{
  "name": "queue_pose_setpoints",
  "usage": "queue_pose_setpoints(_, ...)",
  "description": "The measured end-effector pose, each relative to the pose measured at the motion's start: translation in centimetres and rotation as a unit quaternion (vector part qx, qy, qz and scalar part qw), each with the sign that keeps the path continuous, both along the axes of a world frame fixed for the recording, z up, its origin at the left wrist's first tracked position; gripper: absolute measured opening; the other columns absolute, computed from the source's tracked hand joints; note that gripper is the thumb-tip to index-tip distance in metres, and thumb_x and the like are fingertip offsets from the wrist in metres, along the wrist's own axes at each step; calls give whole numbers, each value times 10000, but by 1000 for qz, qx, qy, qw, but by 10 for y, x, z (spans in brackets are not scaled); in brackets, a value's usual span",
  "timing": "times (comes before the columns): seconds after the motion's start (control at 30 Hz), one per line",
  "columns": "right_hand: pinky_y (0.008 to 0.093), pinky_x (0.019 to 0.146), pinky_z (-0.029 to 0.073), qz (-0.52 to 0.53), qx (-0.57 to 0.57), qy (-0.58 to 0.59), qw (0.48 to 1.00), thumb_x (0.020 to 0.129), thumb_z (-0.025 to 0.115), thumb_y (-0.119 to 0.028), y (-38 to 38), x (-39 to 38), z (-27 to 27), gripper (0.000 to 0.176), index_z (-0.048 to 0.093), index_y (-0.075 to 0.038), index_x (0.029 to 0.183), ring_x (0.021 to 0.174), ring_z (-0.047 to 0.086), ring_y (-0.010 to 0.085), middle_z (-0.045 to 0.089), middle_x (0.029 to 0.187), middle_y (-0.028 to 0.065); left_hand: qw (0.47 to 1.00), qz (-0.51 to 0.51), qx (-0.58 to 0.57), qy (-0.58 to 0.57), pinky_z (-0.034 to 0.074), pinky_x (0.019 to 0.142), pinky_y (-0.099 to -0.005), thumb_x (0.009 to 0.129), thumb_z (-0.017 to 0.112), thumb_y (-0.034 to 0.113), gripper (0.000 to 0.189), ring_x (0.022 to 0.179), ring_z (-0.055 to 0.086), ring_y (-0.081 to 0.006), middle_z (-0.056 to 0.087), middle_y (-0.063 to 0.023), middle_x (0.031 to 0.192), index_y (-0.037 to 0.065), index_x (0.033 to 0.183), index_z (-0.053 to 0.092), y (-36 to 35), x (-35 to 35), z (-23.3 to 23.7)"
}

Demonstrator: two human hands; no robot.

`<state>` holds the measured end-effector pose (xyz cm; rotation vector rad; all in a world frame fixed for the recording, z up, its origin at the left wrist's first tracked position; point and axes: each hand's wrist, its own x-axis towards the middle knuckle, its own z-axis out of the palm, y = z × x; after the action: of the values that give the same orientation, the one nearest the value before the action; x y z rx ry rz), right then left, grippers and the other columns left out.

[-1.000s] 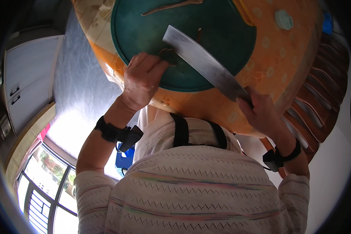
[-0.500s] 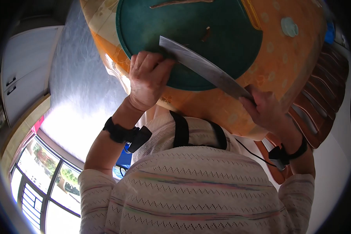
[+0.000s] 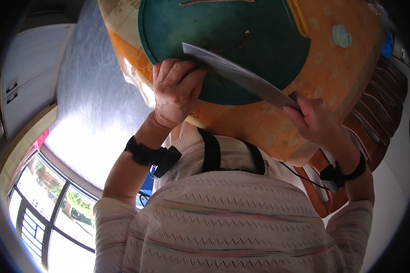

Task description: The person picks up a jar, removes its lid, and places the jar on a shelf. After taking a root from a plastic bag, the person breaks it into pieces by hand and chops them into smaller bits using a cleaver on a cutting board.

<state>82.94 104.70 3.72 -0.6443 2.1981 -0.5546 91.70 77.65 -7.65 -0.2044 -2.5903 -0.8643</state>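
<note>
My right hand (image 3: pixel 315 119) is closed round the handle of a large kitchen knife (image 3: pixel 248 79). The blade slants up and left over a round green cutting board (image 3: pixel 269 59), its front end close to the fingers of my left hand (image 3: pixel 175 91). Those fingers are curled at the board's near left edge, and whatever they hold is hidden behind them. A small brown piece (image 3: pixel 245 40) with a pale end lies on the board beyond the blade. Farther back is a long thin brown stick-like piece (image 3: pixel 216 2), cut off by the top of the view.
An orange patterned cloth (image 3: pixel 271 132) covers the table under the board. A yellow handle (image 3: pixel 298 18) is at the board's right side, and a pale translucent cap-like thing (image 3: pixel 341 36) stands to its right. A brown slatted wooden chair (image 3: pixel 369 123) is beside the table.
The right hand and knife handle have shifted slightly right, and the blade lies a little flatter in view. My left hand stays curled in nearly the same place.
</note>
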Motion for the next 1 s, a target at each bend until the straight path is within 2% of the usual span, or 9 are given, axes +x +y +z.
queue_pose_setpoints(0.3,421,511,419,33,-15,16,999,880,594,-132,-2,-8,1,161,488,-17,844,608,566,392,515,619,185,1000,5,0,6,409,749,-344,636,737,10,238,841,573,-211,616,-27,867,84,861,710,0,2,-3)
queue_pose_setpoints(0.47,435,515,442,88,40,36,995,875,603,-143,-5,-19,3,172,488,-19,847,620,584,398,540,619,190,1000,6,8,2,409,753,-348,636,733,12,237,851,571,-216,614,-28,866,83,861,711,1,2,-4)
queue_pose_setpoints(1.0,443,507,455,96,74,2,993,870,630,-160,-12,-31,0,206,502,0,853,624,600,406,547,607,202,1000,7,15,1,399,752,-337,630,733,13,231,817,560,-205,605,-9,807,92,846,712,1,4,-7)
